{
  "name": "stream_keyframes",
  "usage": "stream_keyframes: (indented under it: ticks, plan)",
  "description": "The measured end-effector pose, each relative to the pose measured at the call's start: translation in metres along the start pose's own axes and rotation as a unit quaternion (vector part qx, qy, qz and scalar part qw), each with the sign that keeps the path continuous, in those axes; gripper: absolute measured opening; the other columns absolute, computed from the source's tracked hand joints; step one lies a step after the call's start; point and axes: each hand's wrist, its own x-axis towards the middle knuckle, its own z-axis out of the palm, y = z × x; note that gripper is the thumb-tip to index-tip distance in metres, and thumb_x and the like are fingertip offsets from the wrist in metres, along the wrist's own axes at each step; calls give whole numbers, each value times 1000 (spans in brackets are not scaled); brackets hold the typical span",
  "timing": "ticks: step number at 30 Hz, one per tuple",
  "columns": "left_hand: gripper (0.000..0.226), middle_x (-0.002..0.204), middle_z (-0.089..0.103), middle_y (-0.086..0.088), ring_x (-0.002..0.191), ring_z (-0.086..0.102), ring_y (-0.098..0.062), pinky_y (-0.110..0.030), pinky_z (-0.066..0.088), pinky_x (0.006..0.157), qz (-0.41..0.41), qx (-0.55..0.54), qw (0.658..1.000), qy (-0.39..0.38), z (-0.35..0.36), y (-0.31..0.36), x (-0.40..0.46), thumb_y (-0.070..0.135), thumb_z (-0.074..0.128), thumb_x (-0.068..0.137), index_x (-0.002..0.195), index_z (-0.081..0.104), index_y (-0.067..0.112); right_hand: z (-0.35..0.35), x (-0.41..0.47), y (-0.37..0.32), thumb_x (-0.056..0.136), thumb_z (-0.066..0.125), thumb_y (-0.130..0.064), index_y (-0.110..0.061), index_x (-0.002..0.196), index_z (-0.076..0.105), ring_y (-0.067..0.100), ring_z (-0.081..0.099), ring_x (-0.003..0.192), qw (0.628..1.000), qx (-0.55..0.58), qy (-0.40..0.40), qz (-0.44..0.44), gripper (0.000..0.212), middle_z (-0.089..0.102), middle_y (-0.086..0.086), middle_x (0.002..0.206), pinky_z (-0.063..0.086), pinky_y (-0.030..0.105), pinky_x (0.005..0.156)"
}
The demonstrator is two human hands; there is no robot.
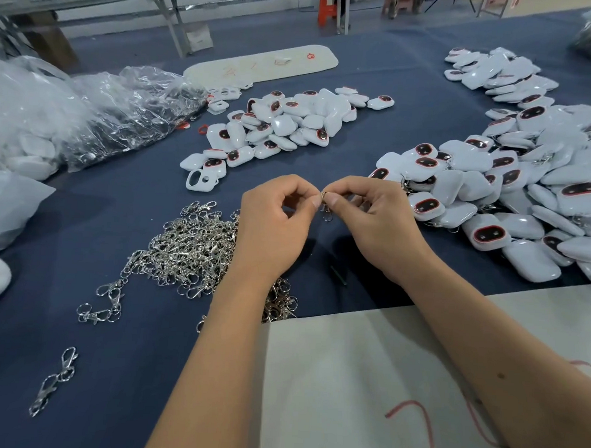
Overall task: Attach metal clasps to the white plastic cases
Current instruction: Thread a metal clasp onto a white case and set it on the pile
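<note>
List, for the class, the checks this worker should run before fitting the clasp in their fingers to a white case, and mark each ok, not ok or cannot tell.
1. Clasp in hand: ok. The left hand and right hand pinch one metal clasp between them.
2. Clasp ring opened: cannot tell, too small and hidden by fingertips.
3. Case in hand: not ok. Neither hand holds one.
4. Case within reach: ok, probably. The middle pile of white cases lies just beyond the hands.
5. Spare clasps ready: ok. The heap of clasps lies beside the left wrist.
6. Finished pile kept apart: ok. The cases with clasps lie on the right.
</note>
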Motion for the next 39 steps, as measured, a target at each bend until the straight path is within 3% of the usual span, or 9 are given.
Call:
stream_keyframes:
  ticks: [3,9,15,22,27,29,31,33,39]
  plan:
    - [15,68,65,14,69,64,-8,-24,53,68,3,13,1000,8,1,0,-1,8,69,89,78,72,17,2,-1,-2,98,67,-10,-16,90,78,30,37,62,1000,-19,-6,-3,15,62,29,76,34,38,57]
    - [16,72,68,9,71,67,-17,-41,58,72,-13,13,999,26,9,0,-2,9,67,91,78,70,17,2,-2,2,96,70,-7,-15,92,79,6,41,59,999,-43,26,-17,13,68,-9,75,39,17,60]
    - [14,76,65,11,72,60,-6,-15,45,64,30,42,997,48,12,0,-2,8,63,91,81,66,17,5,-2,2,96,72,-11,-15,93,81,4,49,58,996,-67,51,-37,10,72,-12,78,39,13,63]
    - [11,79,66,8,75,62,-11,-24,49,65,65,58,995,42,9,1,-3,8,65,89,81,65,16,4,-2,1,96,71,-12,-16,92,80,6,51,61,997,-61,44,-32,11,72,-12,80,41,17,65]
    - [11,78,64,6,73,60,-14,-27,50,65,92,60,994,22,5,3,-2,6,67,84,78,64,15,6,-1,0,103,46,-49,-8,82,47,10,35,60,995,4,102,19,46,41,-10,65,34,26,58]
    - [12,79,64,4,74,60,-16,-32,51,67,101,65,993,0,6,3,-2,3,67,83,78,64,14,4,2,2,100,39,-41,-11,91,40,13,33,64,987,112,102,61,31,38,-3,72,32,30,56]
    - [13,78,63,3,74,60,-18,-36,51,67,106,66,992,-17,7,3,-3,1,67,81,78,64,13,0,4,6,92,42,-23,-20,98,42,11,37,60,979,159,94,91,7,43,-8,71,36,30,52]
    - [13,76,63,3,72,60,-19,-36,51,67,105,62,992,-35,7,4,-4,2,67,79,76,65,14,-1,6,9,87,54,-18,-26,104,48,9,47,63,983,112,96,105,20,54,-10,81,47,35,58]
    - [14,73,62,4,68,60,-20,-34,53,65,95,45,993,-58,7,5,-6,0,69,75,73,67,14,-2,12,16,93,68,-36,-23,97,70,10,51,59,981,115,118,98,13,61,-13,68,43,30,58]
